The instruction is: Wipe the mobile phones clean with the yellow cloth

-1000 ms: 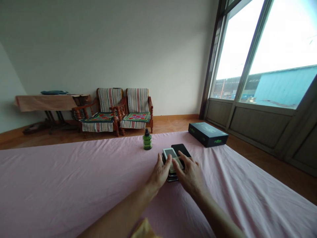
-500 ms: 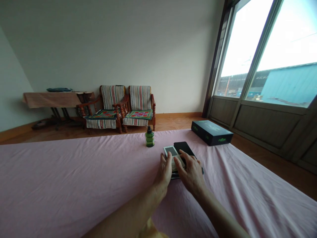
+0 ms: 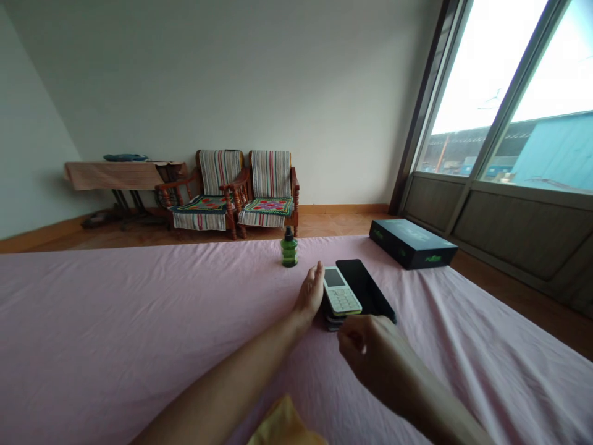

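Note:
A white keypad phone (image 3: 343, 296) with a grey screen lies on top of a small stack, on the left part of a larger black flat device (image 3: 368, 287) with a glossy face. Dark edges of further flat items show beneath the keypad phone. My left hand (image 3: 310, 293) is open, its fingers straight and held together along the stack's left side. Curled in, my right hand (image 3: 370, 343) is at the stack's near edge, just below the keypad phone. Nothing shows in its grip, and whether its knuckles touch the stack I cannot tell.
A green bottle (image 3: 290, 249) with a black cap stands beyond my left hand. At the far right edge of the pink cloth (image 3: 185, 309) sits a black box (image 3: 412, 242) with green lettering. Two wooden armchairs (image 3: 271, 185) and a covered table (image 3: 115, 176) are by the wall.
My right hand has come off the top of the phone toward me and curled. My left thumb has left the phone's face, and that hand now lies flat along the side. The view has shifted slightly.

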Demonstrator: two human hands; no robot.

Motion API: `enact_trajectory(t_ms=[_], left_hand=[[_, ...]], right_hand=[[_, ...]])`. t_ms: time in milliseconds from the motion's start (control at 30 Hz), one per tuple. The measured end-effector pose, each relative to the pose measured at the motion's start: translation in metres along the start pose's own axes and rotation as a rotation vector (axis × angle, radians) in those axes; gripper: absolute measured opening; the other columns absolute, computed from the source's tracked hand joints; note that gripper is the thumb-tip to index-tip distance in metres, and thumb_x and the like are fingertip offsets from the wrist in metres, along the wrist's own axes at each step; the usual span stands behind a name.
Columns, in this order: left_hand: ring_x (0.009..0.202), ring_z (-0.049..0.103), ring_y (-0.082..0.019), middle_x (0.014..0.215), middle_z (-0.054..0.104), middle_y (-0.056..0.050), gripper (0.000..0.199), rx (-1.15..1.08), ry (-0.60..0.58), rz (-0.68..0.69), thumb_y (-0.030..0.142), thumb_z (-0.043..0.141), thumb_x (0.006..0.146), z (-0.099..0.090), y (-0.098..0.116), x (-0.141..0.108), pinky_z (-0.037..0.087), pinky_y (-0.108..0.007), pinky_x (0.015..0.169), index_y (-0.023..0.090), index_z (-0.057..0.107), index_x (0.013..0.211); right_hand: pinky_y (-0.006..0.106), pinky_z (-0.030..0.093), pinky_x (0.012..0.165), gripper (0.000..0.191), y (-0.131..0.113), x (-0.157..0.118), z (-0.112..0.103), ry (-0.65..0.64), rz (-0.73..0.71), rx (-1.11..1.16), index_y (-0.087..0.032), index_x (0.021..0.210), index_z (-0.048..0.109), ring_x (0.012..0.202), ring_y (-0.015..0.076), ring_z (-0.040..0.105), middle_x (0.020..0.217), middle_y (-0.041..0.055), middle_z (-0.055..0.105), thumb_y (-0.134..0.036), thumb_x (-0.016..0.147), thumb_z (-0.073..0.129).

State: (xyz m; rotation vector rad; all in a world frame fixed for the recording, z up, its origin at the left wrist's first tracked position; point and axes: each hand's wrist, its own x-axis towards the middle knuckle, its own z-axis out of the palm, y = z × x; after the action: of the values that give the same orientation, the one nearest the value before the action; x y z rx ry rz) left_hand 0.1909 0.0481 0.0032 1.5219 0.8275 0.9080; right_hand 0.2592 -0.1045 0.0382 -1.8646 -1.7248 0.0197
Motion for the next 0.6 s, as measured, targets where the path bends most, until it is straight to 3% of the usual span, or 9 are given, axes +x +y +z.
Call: enact_trajectory(t_ms=[133,233,333,600], left_hand=[[0.096,0.064,-0.025,0.095,0.070,-0.009,0.061,0.005,-0.023,0.009,0.067,0.031,0.092,0.000,-0.005,0.008,0.047,-0.033,0.087,0.014,0.060,0.099],[0.093,0.064,-0.023,0.095,0.068,-0.008,0.047,0.024,-0.059,0.025,0.053,0.039,0.097,-0.003,-0.006,0.014,0.048,-0.038,0.086,0.013,0.062,0.098],[0.094,0.063,-0.022,0.109,0.063,-0.007,0.028,0.042,-0.104,0.042,0.037,0.054,0.095,-0.005,-0.006,0.019,0.052,-0.042,0.083,0.014,0.060,0.110],[0.099,0.061,-0.024,0.118,0.059,-0.008,0.029,0.054,-0.136,0.087,0.032,0.057,0.094,-0.001,-0.004,0.023,0.053,-0.042,0.083,0.015,0.057,0.117]], right_hand=[[0.034,0.047,0.065,0.018,-0.004,-0.015,0.023,-0.018,-0.137,-0.128,-0.019,0.073,0.069,0.075,0.0256,0.064,0.079,0.0117,0.070,-0.010,0.072,0.053],[0.037,0.048,0.067,0.021,-0.009,-0.019,0.034,-0.082,-0.102,-0.235,-0.016,0.078,0.071,0.078,0.0290,0.063,0.082,0.0157,0.070,-0.005,0.071,0.054],[0.040,0.048,0.067,0.021,-0.014,-0.021,0.040,-0.121,-0.053,-0.305,-0.014,0.085,0.072,0.080,0.0314,0.063,0.086,0.0182,0.069,-0.007,0.074,0.055],[0.043,0.049,0.072,0.022,-0.021,-0.020,0.042,-0.164,0.082,-0.268,-0.013,0.098,0.068,0.084,0.0329,0.062,0.091,0.0188,0.065,-0.021,0.080,0.060]])
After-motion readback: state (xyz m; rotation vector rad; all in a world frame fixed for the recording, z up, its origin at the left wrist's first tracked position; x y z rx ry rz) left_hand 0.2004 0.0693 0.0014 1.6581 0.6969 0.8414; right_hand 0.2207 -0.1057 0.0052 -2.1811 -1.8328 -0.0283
